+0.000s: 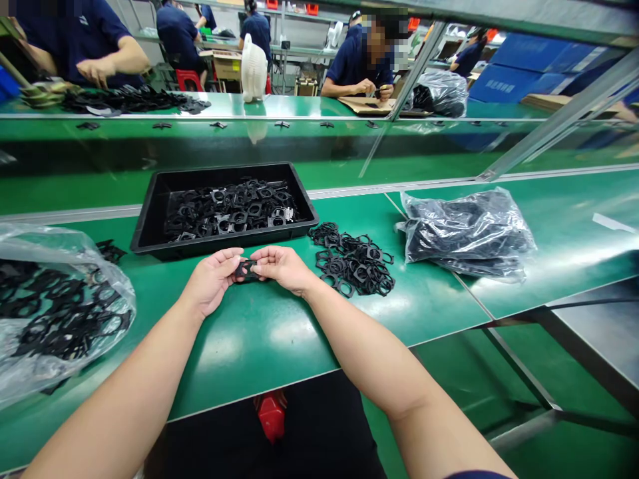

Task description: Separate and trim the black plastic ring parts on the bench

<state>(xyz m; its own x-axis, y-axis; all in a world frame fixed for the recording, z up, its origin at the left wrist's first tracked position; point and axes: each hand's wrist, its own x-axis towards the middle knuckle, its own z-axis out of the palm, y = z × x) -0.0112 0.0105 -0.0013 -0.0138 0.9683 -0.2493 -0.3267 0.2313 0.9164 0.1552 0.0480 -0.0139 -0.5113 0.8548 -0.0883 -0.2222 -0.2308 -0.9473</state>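
Note:
Between my two hands is a small flat black part with cut-outs (245, 269), held just in front of a black tray. My left hand (212, 276) pinches its left end, and my right hand (283, 268) grips the right end between thumb and fingers. Fingers cover much of the part, so its full outline is hidden. The black tray (224, 239) holds many black ring-shaped pieces (239, 207). To the right of my right hand lies a loose pile of black ring-shaped parts (357, 261) on the green tabletop (239, 352).
An open clear plastic bag (64, 299) of black parts lies at the left. A filled clear bag (466, 229) rests at the right. A low green divider with a metal edge (349, 189) runs behind the tray. Co-workers sit beyond it, near a white fan-like object (253, 70).

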